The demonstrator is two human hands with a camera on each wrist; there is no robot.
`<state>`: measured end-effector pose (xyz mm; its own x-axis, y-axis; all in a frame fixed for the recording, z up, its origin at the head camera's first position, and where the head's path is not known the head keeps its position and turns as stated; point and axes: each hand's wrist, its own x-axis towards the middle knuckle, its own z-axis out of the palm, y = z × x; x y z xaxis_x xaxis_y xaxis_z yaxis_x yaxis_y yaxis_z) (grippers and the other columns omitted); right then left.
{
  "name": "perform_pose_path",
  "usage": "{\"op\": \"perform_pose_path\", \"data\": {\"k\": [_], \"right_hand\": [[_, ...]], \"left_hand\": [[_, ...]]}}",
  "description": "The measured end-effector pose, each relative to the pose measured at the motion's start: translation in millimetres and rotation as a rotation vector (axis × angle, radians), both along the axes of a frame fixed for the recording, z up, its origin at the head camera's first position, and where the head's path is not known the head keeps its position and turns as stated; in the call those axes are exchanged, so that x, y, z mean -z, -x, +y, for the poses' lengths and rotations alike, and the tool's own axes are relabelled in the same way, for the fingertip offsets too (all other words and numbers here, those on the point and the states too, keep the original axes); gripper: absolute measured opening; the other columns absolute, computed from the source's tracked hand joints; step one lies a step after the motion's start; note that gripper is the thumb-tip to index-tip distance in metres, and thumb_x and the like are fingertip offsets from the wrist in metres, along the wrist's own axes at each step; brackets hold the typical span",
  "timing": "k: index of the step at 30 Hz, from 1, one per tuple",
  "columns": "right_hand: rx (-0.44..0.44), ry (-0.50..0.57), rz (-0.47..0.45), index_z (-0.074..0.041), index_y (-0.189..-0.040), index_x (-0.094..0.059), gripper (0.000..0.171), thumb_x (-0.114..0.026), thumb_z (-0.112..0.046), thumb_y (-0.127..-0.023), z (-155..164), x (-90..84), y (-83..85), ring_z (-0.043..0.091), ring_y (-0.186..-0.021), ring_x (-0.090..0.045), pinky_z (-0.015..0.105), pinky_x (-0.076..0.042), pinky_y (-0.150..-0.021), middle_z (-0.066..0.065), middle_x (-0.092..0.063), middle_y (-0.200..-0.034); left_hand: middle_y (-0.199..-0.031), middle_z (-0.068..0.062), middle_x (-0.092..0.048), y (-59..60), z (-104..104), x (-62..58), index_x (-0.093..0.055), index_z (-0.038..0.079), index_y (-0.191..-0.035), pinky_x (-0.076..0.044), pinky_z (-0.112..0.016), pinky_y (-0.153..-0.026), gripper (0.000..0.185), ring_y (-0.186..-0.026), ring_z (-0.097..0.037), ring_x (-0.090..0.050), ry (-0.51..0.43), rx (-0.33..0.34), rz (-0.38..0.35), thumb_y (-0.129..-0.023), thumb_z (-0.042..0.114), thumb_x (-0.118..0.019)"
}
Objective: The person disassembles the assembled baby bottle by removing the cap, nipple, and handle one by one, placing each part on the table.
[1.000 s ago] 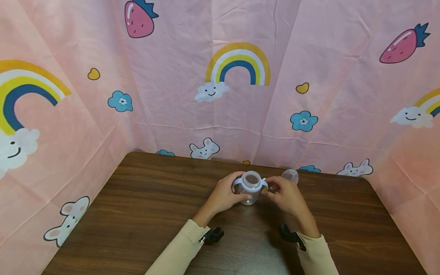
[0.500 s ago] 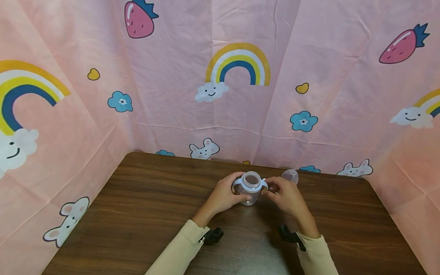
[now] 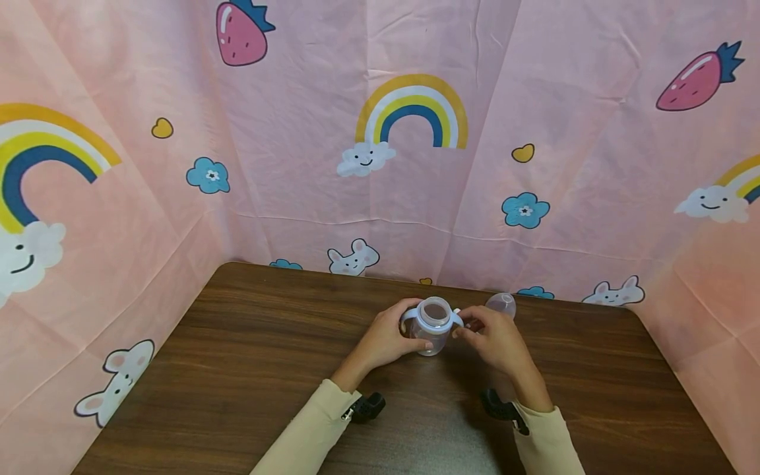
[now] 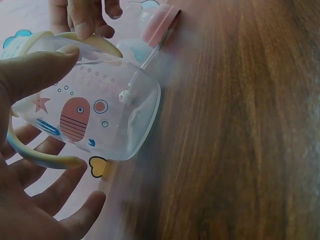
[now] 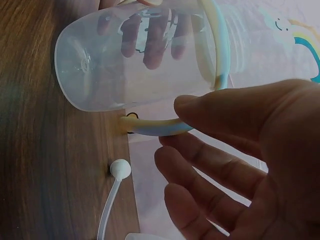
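A clear baby bottle with two pale blue-yellow handles stands uncovered, its neck open at the top. Fish and starfish prints mark its side in the left wrist view. My left hand grips the bottle from the left, thumb across the front, fingers around the left handle. With thumb and forefinger, my right hand pinches the right handle; its other fingers are loosely bent. Whether the base touches the table is hard to tell.
Behind the right hand, a clear dome cover stands on the brown wooden table. A pink collar with a straw ending in a white ball lies beyond the bottle. Pink printed cloth hangs along the table's back and sides.
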<state>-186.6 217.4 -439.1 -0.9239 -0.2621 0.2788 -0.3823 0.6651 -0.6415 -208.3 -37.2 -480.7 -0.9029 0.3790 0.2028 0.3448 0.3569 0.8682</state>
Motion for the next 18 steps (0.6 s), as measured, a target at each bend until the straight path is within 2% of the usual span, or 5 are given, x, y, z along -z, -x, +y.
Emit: {"op": "perform_pose_path", "data": {"k": [8,18], "right_hand": [[-0.002,0.023,-0.002,-0.005,-0.108,-0.081,0.02,-0.085,0.005,-0.091,1.3,-0.4,0.7,0.032,-0.09,-0.078,0.057,-0.065,-0.085,0.01,-0.08,-0.104],[-0.002,0.022,0.016,-0.005,-0.108,-0.081,0.02,-0.087,0.003,-0.091,1.2,-0.7,0.6,0.03,-0.09,-0.079,0.055,-0.065,-0.085,0.008,-0.081,-0.101]], "left_hand": [[-0.146,-0.007,-0.067,0.7,-0.6,1.4,-0.057,0.012,-0.156,-0.048,-0.055,-0.113,0.083,-0.132,-0.029,-0.063,-0.002,-0.001,-0.011,-0.085,0.024,-0.099],[-0.147,-0.006,-0.067,0.4,0.0,1.7,-0.057,0.014,-0.155,-0.048,-0.055,-0.115,0.082,-0.134,-0.028,-0.063,-0.007,-0.004,-0.025,-0.085,0.024,-0.099]]}}
